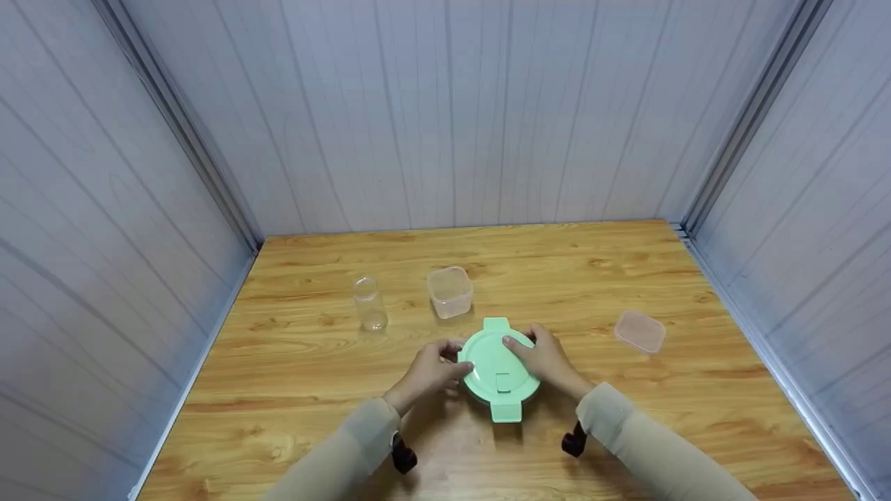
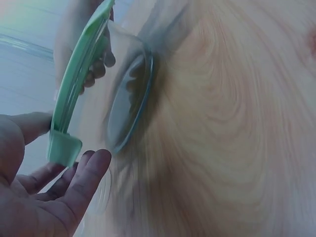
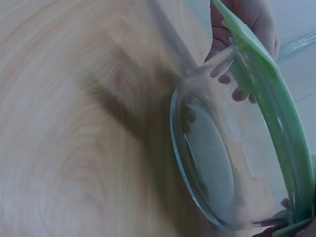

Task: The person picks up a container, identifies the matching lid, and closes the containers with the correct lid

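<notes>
A round glass food container (image 3: 207, 163) with a light green lid (image 1: 495, 365) stands on the table in front of me. The lid's clip flaps stick out around its rim. My left hand (image 1: 433, 370) is at the left side, its thumb on the lid's edge. In the left wrist view, a side flap (image 2: 64, 148) lies between that thumb and the fingers (image 2: 84, 182). My right hand (image 1: 546, 358) grips the container from the right, thumb over the lid. Its other fingers are mostly hidden in the head view.
Behind the container stand a clear square plastic tub (image 1: 451, 293) and, farther left, a clear cylindrical jar (image 1: 370, 306). A flat translucent lid (image 1: 640, 332) lies to the right on the wooden table (image 1: 313, 417). Pale panel walls (image 1: 445, 125) enclose the back and both sides.
</notes>
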Demonstrator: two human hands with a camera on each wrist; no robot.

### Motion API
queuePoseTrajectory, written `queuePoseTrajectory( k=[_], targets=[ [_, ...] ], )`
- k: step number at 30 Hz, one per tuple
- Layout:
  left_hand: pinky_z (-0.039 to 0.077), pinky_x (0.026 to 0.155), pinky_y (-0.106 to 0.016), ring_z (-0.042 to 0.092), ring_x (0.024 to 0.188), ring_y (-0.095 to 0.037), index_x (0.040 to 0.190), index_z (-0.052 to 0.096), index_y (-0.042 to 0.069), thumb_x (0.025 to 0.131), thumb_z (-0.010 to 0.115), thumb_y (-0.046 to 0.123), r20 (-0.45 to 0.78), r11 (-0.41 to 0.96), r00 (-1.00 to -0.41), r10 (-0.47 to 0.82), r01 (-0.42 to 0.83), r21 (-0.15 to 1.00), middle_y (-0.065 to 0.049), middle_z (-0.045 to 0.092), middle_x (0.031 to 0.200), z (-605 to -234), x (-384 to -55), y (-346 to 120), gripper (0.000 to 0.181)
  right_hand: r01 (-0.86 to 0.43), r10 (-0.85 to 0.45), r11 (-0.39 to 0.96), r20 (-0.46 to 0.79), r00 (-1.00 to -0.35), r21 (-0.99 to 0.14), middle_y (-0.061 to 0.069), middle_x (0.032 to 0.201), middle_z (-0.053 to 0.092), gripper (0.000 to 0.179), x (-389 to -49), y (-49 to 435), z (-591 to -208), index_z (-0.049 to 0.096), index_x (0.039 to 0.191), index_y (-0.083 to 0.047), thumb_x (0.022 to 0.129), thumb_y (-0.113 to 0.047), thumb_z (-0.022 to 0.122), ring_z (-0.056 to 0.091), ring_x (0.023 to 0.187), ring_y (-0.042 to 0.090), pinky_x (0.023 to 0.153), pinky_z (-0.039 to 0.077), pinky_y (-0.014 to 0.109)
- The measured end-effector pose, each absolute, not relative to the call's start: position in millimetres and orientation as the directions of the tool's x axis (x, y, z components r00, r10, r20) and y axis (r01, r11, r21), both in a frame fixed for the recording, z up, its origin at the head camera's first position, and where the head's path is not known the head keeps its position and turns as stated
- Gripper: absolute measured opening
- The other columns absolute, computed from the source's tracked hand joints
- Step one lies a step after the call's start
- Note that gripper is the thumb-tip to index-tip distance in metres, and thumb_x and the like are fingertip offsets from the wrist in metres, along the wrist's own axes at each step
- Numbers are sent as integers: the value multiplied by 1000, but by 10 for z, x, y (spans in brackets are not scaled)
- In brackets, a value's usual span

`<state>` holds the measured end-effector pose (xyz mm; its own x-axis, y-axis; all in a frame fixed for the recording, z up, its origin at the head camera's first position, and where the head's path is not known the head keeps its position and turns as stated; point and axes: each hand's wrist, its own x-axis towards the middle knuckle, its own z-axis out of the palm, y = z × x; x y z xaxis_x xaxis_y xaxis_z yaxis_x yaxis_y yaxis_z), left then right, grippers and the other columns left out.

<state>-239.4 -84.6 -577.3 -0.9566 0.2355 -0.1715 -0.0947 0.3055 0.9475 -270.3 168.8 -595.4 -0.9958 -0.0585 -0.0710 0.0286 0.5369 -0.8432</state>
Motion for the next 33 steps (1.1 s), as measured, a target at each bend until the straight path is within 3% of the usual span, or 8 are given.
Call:
queuePoseTrajectory(
  k=[4,10,18,33],
  targets=[
    [64,71,-31,64,94,-20,133,66,-5,95,78,10,-133,295,-960,246,-57,954,-16,65,115,-5764,-2369,-806,43,34,-75,555,-91,-993,-831,10,103,67,35,-2720,1713,-5907,63,106,-5,105,-40,72,61,95,21,81,49,31],
    [65,67,-36,67,88,-22,139,61,1,92,85,11,-199,268,-948,250,-130,955,-16,63,117,-5786,-2312,-788,55,61,-125,575,-161,-979,-816,6,97,61,32,-2791,1732,-5775,64,102,-6,104,-36,75,56,88,19,73,46,27],
    [65,76,-39,63,97,-23,139,62,4,94,83,10,-199,280,-942,272,-120,953,-15,63,122,-5789,-2293,-784,50,84,-172,600,-231,-957,-795,8,106,69,25,-2941,1740,-5608,72,107,-5,99,-27,81,60,96,19,76,52,26],
    [62,80,-37,62,108,-26,139,61,1,94,82,11,-201,277,-935,293,-118,954,-19,64,127,-5815,-2404,-764,50,93,-162,585,-228,-960,-806,1,86,59,24,-2933,1851,-5626,65,90,-9,97,-23,83,54,80,15,66,46,24]
  ],
)
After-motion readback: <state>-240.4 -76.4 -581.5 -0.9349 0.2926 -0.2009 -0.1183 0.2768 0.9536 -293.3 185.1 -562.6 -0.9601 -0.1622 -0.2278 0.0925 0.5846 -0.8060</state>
